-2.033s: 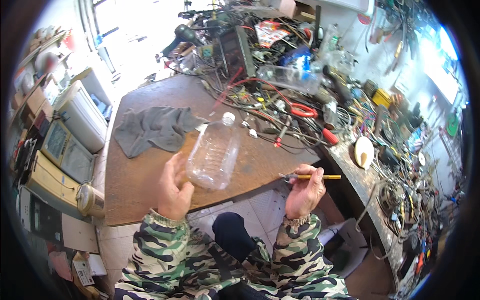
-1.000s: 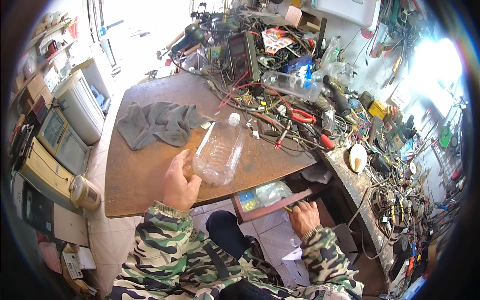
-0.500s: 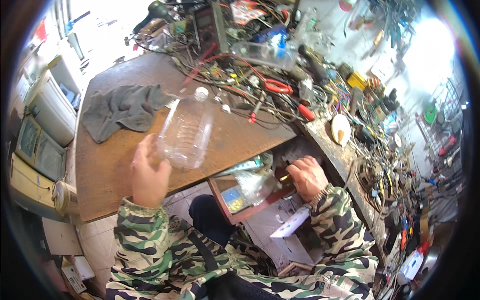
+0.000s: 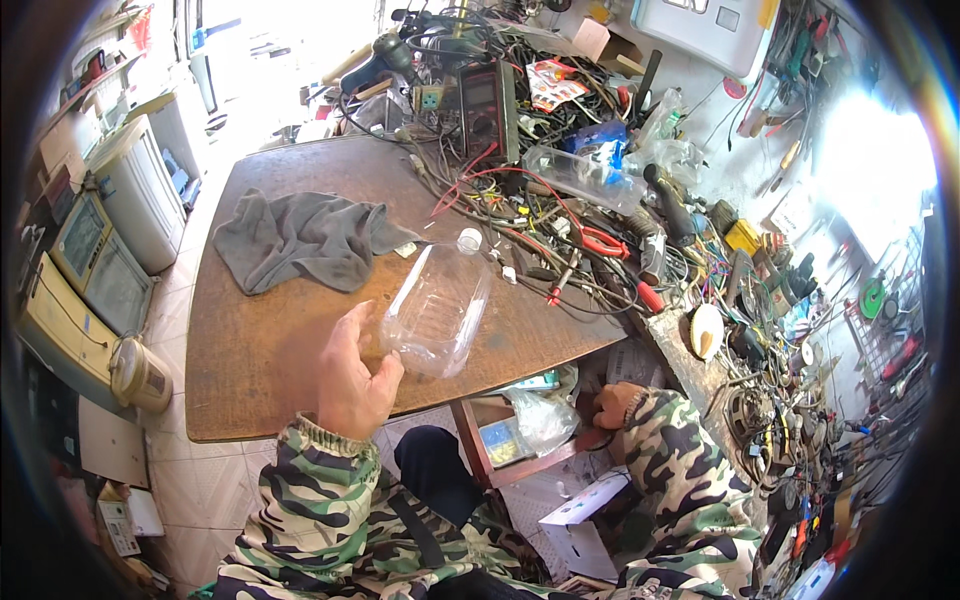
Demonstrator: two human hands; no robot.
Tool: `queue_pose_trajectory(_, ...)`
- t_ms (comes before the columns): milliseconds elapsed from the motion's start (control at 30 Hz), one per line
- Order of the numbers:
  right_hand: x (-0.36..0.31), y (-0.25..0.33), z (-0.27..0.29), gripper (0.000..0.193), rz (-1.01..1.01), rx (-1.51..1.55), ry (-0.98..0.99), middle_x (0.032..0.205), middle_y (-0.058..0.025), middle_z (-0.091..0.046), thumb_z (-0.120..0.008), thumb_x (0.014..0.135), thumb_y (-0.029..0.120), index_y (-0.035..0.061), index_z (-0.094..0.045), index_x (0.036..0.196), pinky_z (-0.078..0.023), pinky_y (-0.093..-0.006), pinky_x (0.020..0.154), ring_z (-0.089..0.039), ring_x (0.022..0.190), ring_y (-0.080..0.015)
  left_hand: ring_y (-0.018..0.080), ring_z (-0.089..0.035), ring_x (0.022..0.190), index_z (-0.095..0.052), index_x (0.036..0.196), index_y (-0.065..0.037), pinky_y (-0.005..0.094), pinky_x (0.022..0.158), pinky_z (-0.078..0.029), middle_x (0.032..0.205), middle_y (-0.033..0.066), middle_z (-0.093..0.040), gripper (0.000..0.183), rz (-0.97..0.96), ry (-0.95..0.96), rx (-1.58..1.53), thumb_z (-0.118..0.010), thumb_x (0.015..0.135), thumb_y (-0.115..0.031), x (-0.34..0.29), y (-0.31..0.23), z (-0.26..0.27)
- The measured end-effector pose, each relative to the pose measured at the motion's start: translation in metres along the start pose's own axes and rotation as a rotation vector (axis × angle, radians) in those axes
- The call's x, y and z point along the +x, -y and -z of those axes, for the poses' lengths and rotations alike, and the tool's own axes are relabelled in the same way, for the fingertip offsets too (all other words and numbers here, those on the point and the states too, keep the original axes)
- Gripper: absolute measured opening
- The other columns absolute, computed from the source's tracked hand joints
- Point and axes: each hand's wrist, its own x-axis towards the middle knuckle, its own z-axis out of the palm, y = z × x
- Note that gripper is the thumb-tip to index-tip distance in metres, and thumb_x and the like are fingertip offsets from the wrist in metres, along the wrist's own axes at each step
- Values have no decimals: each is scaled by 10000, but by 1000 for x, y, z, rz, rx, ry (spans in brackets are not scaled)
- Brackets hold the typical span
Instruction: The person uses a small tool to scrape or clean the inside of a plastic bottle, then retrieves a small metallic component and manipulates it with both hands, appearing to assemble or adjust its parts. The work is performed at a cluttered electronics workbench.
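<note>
At the left of the frame, a lidded bucket (image 4: 140,375) sits on the tiled floor. Right of it, a brown table (image 4: 250,370) carries a crumpled grey cloth (image 4: 305,245), left of the upper centre. Just below the cloth, the left hand (image 4: 358,375) has its thumb and fingers spread apart, beside the lower left of a clear plastic bottle (image 4: 438,310); its contact is unclear. The bottle lies near the centre, its white cap (image 4: 469,240) toward the top. Right of the lower centre, a drawer (image 4: 535,464) under the tabletop holds a clear plastic bag (image 4: 543,420). At its right end, the right hand (image 4: 612,405) has curled fingers; whether they grip anything is hidden. Red-handled pliers (image 4: 605,243) lie above, among cables.
</note>
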Motion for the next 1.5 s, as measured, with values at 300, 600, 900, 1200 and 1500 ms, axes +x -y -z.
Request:
queue_pose_trajectory(300, -42, 75, 90, 207, 186, 110, -581, 781, -185, -698, -679, 833, 276, 72, -710, 814, -559, -475, 690, -692, 764, -388, 341, -572, 1233, -514, 1332, 81, 413, 1019, -472, 1311, 244, -583, 577, -4, -57, -118, -637, 778, -20, -1, 4, -5)
queue_pose_trajectory(600, 71, 124, 139, 394, 13, 330, -911, 948, -213, -672, -758, 829, 351, 5, -630, 967, -529, -489, 777, -663, 923, -409, 306, -513, 1315, -439, 1389, 96, 409, 1115, -403, 1376, 255, -521, 599, 51, 23, -145, -573, 810, 25, 3, -3, -3)
queue_pose_trajectory(900, 98, 137, 141, 244, 62, 328, -1087, 892, -204, -665, -704, 836, 252, 21, -633, 866, -526, -518, 729, -663, 837, -414, 298, -492, 1331, -433, 1394, 101, 407, 1112, -403, 1405, 237, -497, 609, 70, 8, -157, -584, 811, 6, -2, -4, 2)
queue_pose_trajectory(1200, 114, 140, 155, 278, 124, 264, -974, 913, -191, -669, -687, 832, 298, 40, -626, 915, -520, -510, 702, -672, 834, -405, 286, -486, 1334, -441, 1384, 108, 399, 1114, -402, 1413, 230, -491, 604, 76, 15, -177, -588, 807, 6, 0, -7, 2)
queue_pose_trajectory(1500, 122, 122, 150, 153, 317, 1604, -905, 689, -3, -574, -663, 912, 183, 39, -610, 901, -426, -286, 487, -541, 571, -159, 304, -534, 1287, -491, 1348, 89, 408, 1067, -441, 1374, 224, -541, 591, 77, -42, -186, -598, 774, -2, -1, -4, -3)
